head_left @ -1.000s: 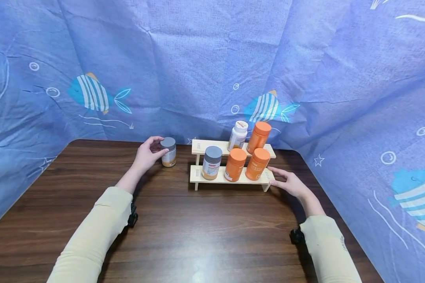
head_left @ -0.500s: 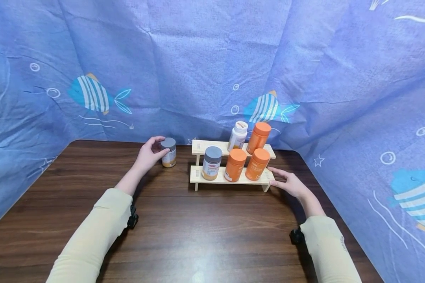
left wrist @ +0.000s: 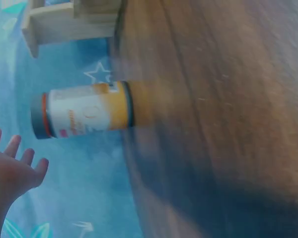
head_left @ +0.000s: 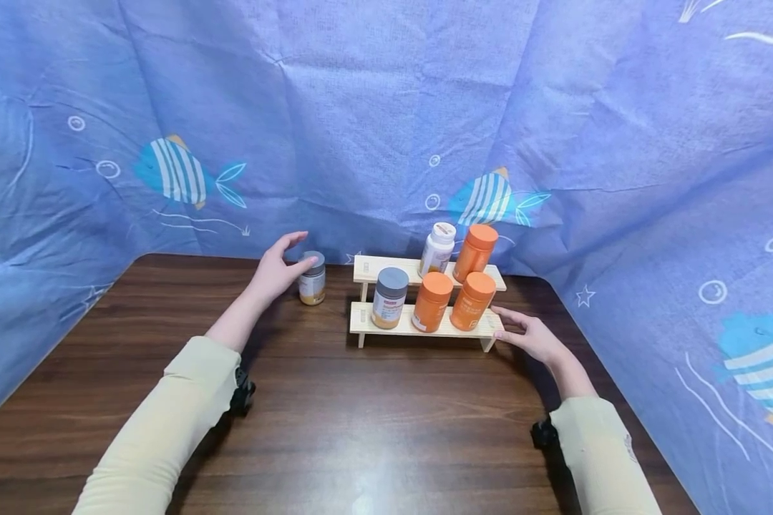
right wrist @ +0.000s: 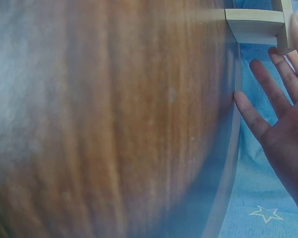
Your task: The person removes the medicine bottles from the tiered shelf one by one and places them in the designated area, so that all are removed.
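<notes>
On the dark wooden table (head_left: 373,422), near its far edge, we see a small grey-lidded jar (head_left: 312,278) with a white and yellow label standing upright on the bare wood, just left of a two-step wooden rack (head_left: 425,325). Our left hand (head_left: 277,268) is beside the jar with its fingers spread and straight; the left wrist view shows the jar (left wrist: 84,115) clear of the open fingers (left wrist: 12,148), so we grip nothing there. From the head view the thumb tip looks very close to the jar's lid, but we cannot tell whether it touches.

Our right hand (head_left: 531,334) lies relaxed and flat at the right end of the rack's lower step, fingers straight; the right wrist view shows the fingers (right wrist: 268,87) stretched out next to the rack's pale wood (right wrist: 253,25), with one fingertip at its end.

On the lower step stand a grey-lidded bottle (head_left: 389,297) and two orange bottles (head_left: 433,301) (head_left: 473,300) in a row. On the upper step stand a white bottle (head_left: 436,249) and another orange bottle (head_left: 475,252), towards the right end. Behind it all hangs a blue cloth (head_left: 386,107) printed with striped fish.
</notes>
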The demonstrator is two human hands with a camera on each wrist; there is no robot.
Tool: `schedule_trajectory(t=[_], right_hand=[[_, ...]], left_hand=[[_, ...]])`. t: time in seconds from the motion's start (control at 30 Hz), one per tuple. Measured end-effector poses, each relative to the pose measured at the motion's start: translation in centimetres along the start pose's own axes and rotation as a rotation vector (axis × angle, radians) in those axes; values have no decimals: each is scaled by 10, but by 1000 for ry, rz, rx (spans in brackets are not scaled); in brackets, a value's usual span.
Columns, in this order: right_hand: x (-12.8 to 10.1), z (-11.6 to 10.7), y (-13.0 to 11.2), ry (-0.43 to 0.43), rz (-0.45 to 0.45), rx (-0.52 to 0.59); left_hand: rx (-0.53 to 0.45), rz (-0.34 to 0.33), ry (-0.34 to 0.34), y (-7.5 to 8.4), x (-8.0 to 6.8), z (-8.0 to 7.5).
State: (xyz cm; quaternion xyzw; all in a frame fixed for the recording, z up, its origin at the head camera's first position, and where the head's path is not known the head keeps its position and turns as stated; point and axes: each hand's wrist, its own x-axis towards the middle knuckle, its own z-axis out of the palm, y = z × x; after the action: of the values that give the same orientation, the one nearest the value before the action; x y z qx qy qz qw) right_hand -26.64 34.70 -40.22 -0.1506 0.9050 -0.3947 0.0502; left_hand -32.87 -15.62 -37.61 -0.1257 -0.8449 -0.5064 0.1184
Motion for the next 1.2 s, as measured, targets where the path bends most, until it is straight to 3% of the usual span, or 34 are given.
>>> schedule_trajectory(t=[0.37,0.7,1.03,1.2], right_hand=[[0,1,-1,-4,18,11],[0,1,-4,-8,21,-4],[13,3,33,15,11,-19],[14,2,40,17,10,-30]], left_hand=[[12,-1,-44,42,2,0],[-38,20,-89,76,11,6],[-58,26,-124,109,23,19],[-76,48,-133,123,29,32]])
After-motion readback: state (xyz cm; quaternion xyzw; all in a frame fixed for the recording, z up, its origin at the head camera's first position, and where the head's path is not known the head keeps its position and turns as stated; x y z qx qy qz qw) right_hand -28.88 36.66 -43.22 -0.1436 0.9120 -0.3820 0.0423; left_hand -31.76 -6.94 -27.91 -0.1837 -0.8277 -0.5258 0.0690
